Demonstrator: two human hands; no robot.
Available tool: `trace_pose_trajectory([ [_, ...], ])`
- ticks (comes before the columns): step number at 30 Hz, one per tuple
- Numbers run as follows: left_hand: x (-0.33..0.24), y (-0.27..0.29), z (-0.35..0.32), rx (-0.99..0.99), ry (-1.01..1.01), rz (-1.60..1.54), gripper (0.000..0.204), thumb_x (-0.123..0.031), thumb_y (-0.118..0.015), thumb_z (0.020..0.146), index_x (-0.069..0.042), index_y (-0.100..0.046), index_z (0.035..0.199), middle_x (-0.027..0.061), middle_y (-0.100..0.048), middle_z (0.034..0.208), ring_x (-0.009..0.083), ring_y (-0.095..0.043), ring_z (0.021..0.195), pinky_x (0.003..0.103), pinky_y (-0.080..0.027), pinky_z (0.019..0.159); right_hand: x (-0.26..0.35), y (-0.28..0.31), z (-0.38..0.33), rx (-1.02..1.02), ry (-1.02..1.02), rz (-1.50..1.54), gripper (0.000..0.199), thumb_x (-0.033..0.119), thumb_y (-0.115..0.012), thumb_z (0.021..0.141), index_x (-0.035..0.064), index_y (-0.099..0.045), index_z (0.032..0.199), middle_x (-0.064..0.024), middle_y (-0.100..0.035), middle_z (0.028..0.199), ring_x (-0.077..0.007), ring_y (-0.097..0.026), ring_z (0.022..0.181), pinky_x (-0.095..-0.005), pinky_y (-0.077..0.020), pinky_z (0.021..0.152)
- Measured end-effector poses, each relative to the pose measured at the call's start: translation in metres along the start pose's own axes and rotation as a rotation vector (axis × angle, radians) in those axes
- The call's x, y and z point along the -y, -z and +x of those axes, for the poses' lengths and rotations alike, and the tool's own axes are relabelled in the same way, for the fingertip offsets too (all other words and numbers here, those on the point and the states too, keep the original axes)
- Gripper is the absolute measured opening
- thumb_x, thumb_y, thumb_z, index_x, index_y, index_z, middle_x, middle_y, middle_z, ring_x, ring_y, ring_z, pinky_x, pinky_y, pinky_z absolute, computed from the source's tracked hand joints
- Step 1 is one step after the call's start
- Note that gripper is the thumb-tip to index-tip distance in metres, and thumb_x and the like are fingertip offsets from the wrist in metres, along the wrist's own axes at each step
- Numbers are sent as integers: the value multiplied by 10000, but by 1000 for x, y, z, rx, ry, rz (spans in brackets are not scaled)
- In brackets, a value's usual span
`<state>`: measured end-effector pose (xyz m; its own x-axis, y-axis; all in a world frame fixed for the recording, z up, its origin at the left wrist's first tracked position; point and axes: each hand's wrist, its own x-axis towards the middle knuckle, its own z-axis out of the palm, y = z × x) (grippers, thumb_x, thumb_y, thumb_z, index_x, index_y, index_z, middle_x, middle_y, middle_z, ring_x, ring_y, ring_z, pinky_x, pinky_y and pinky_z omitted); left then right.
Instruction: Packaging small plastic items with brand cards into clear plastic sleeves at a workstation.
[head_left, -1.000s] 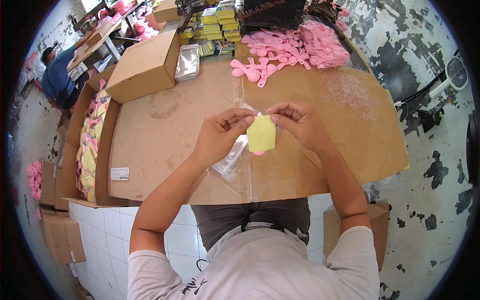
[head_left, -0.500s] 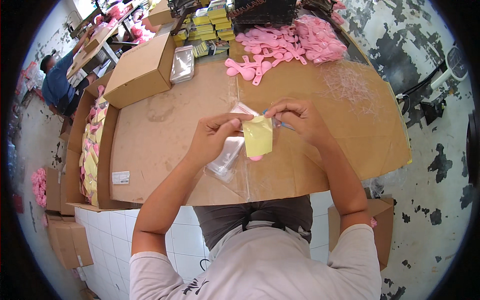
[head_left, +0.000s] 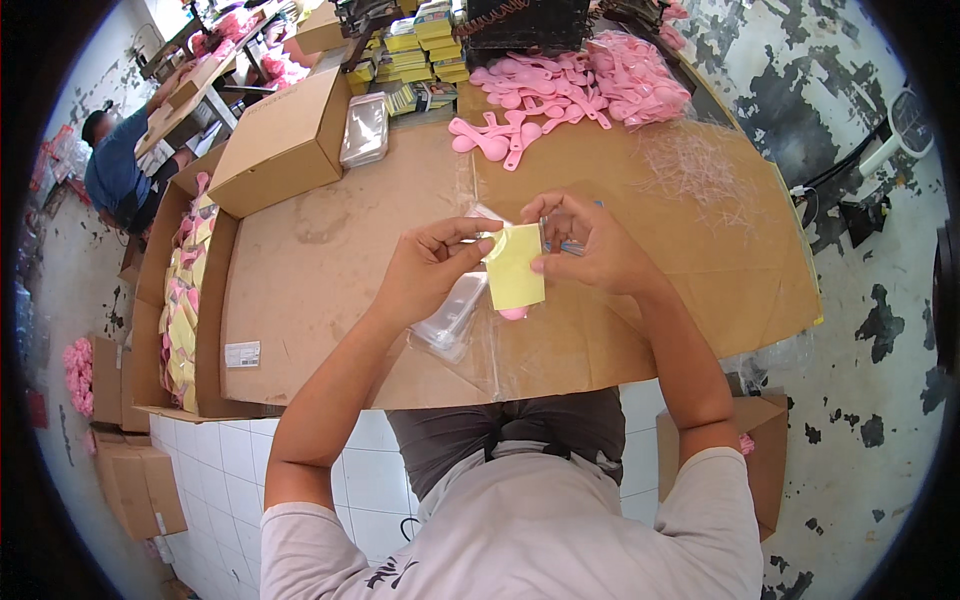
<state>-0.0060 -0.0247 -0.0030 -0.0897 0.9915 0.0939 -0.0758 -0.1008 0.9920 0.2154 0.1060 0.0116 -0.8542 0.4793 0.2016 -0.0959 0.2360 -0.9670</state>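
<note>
Both hands meet over the middle of the cardboard-covered table (head_left: pixel 330 300). Left hand (head_left: pixel 425 275) is closed in a pinch, thumb and fingertips on the left edge of a yellow card (head_left: pixel 515 270). Right hand (head_left: pixel 590 250) pinches the card's right edge from 3 o'clock, fingers curled. The card hangs upright between them, with a pink piece (head_left: pixel 513 313) peeking out at its bottom edge. A clear plastic sleeve (head_left: pixel 455 315) lies on the table at 7 o'clock of the card, just under the left wrist; whether it touches the card I cannot tell.

Pile of pink spoon-shaped parts (head_left: pixel 560 90) sits at 12 o'clock, well apart. Closed brown box (head_left: pixel 285 145) at 10 o'clock, open carton of yellow and pink packs (head_left: pixel 185 300) at 9 o'clock. Another person in blue (head_left: pixel 115 175) works far off at 10 o'clock.

Judgement: looks like the card is being seated with the pink piece. To do it well, keep both pinches at the edges so the card stays flat, align the bottom squarely, avoid creasing.
</note>
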Motion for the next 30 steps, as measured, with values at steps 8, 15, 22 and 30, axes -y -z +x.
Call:
trace_pose_trajectory([
  [8, -12, -4, -2, 43, -102, 26, 424, -54, -671, 969, -2, -550, 1372, 75, -719, 1127, 145, -687, 1019, 306, -584, 852, 6, -4, 1, 31, 25, 145, 481, 27, -744, 898, 22, -522, 1324, -47, -639, 1079, -112, -641, 926, -273, -511, 799],
  [15, -44, 88, -51, -470, -194, 436, 401, -97, -723, 945, -21, -589, 1315, 44, -702, 1052, 96, -664, 864, 256, -563, 692, 36, 77, -28, -178, -213, 46, 144, 101, -599, 991, 93, -631, 1130, 1, -601, 937, -68, -578, 768, -219, -456, 675],
  [22, -103, 277, -134, -1394, -612, 1217, 343, -257, -700, 985, 32, -653, 1162, 160, -720, 1177, 230, -721, 1010, 329, -575, 801, -24, 234, -48, -328, 345, -1264, 290, -7, -516, 946, 38, -652, 1198, -72, -665, 1012, -137, -627, 784, -287, -517, 717],
  [30, -62, 268, -122, -970, -373, 1460, 352, -100, -620, 934, -16, -654, 1275, 194, -669, 1299, 323, -636, 1218, 386, -498, 998, 18, 219, -48, -426, -384, -645, 397, -67, -527, 866, 46, -658, 1223, -163, -690, 1113, -344, -658, 1071, -406, -502, 962],
])
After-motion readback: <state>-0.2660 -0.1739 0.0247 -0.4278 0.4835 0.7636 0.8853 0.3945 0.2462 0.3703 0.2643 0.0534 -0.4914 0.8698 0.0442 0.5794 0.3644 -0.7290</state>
